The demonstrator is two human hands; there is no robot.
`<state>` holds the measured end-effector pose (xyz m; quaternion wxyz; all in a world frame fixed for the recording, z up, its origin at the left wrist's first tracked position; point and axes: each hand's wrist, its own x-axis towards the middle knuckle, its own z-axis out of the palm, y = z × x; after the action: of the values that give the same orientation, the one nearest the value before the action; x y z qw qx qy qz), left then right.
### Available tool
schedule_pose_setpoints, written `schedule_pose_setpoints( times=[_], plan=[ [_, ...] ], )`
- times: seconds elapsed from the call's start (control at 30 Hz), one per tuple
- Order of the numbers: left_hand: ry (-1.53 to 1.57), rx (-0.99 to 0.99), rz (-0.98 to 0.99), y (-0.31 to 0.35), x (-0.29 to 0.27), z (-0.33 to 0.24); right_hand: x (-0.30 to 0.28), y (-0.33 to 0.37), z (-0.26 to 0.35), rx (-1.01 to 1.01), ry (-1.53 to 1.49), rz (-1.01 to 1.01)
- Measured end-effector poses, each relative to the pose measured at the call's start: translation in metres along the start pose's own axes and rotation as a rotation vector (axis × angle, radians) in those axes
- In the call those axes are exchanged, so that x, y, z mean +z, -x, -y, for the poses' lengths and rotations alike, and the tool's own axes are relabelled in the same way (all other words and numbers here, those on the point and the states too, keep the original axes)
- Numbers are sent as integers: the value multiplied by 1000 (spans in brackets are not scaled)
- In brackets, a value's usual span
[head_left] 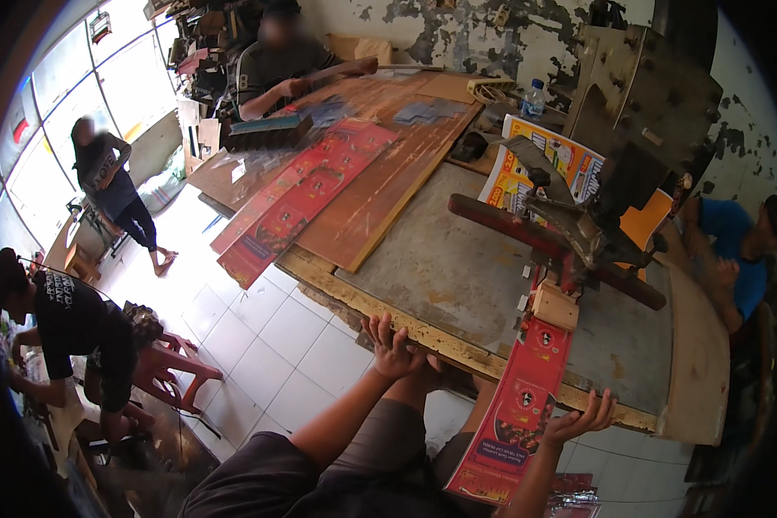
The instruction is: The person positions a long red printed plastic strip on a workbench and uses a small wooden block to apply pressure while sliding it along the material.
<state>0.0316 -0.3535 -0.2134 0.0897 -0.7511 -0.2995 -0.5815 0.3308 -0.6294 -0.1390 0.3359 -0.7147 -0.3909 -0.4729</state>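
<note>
My left hand (392, 347) rests at the yellowed wooden front edge of the worktable (440, 285), fingers apart and holding nothing. To the right, my right hand (581, 419) is open at the same edge, its fingers spread upward. It lies close beside a long red printed strip (516, 406); whether the thumb touches the strip I cannot tell. The strip runs from my lap over the edge, up to a small wooden block (554, 306) beneath a metal hand press (570, 233) with a long dark red bar (509, 226).
Red printed sheets (306, 194) lie on a brown board (388, 207) at left. Orange printed papers (561, 164) and a water bottle (533, 99) stand behind the press. A person works across the table; others are at left and far right. A red stool (173, 367) stands on the tiled floor.
</note>
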Motion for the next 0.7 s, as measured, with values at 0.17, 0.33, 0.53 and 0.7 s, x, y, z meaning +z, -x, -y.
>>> schedule_pose_setpoints(
  times=[0.17,0.33,0.53,0.7],
  plan=[
    [-13,-38,-53,6,8,-2,2,3,0,-22,-4,-1],
    [-19,-27,-55,2,8,-4,6,4,-8,-68,-7,-31],
    [-46,-18,-51,1,6,-1,7,9,-7,-50,5,-9],
    [-90,5,6,3,8,-1,3,7,-7,-41,-31,-42]
  ],
)
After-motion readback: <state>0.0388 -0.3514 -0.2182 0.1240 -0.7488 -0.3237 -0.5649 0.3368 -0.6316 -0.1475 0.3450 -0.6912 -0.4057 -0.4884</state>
